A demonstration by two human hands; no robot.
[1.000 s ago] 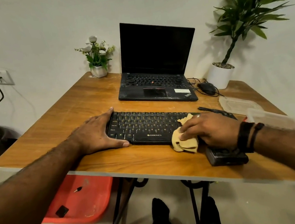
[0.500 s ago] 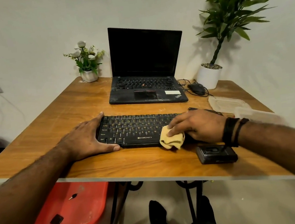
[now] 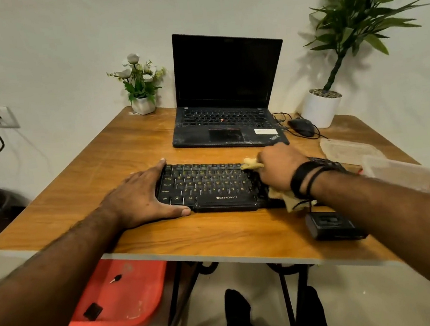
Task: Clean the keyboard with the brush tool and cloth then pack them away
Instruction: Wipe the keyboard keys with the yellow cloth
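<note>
Wood surface (image 3: 131, 151) vs white wall. Black keyboard (image 3: 206, 188) at near-centre, "ZEBRONICS" on front edge, long axis L-R, legends facing wearer. Left hand (image 3: 142, 196) flat, splayed grip bracing keyboard's left end. Right hand (image 3: 279, 165) on keyboard's right part, grip closed on yellow cloth (image 3: 252, 164). Laptop (image 3: 228, 101) behind keyboard, "ThinkPad" badge.

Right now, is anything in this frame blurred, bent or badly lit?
Head view: the clear tubs at the table's right edge smear with blur; the wide lens bows the table edges and stretches both forearms; light is dim and warm, the tall plant throws soft shadows on the wall; the keyboard stays sharp.
</note>
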